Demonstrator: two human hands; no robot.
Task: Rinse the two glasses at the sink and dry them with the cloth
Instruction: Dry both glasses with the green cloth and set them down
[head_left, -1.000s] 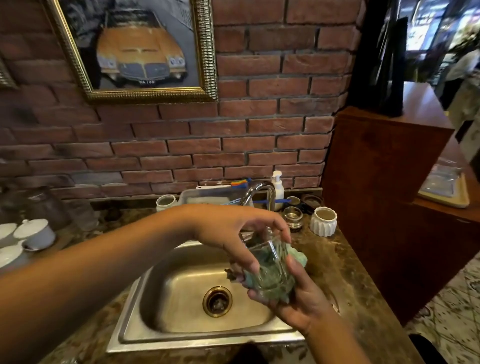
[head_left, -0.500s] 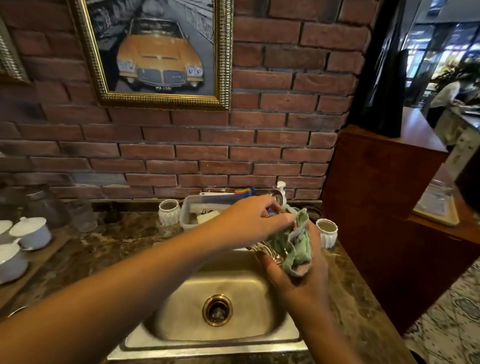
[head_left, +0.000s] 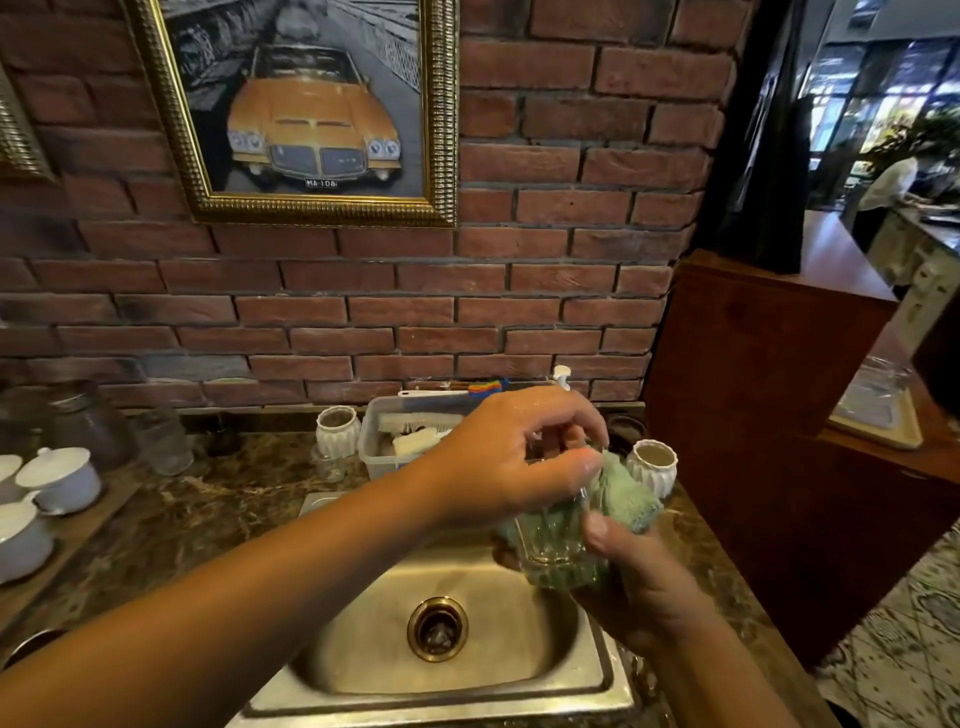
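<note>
Over the right side of the steel sink (head_left: 602, 670) I hold a clear tumbler glass (head_left: 553, 543) with a green cloth (head_left: 623, 496) wrapped around it and stuffed behind it. My right hand (head_left: 641, 587) cups the glass and cloth from below, thumb on the glass wall. My left hand (head_left: 511, 457) reaches across from the left and pinches the glass rim and the cloth from above. A second clear glass (head_left: 165, 441) stands on the counter at the far left by the wall.
A brass drain (head_left: 437, 629) sits mid-sink. Behind the sink are a plastic tub with brushes (head_left: 400, 441), two white ribbed cups (head_left: 337, 431) (head_left: 653, 465) and a soap pump (head_left: 562, 376). White lidded pots (head_left: 60, 478) sit left. A wooden cabinet (head_left: 769, 395) stands right.
The glass and cloth have turned in my hands: the cloth bunch shifted toward the right behind the glass, and my left fingers moved onto the rim. My head has tilted up slightly.
</note>
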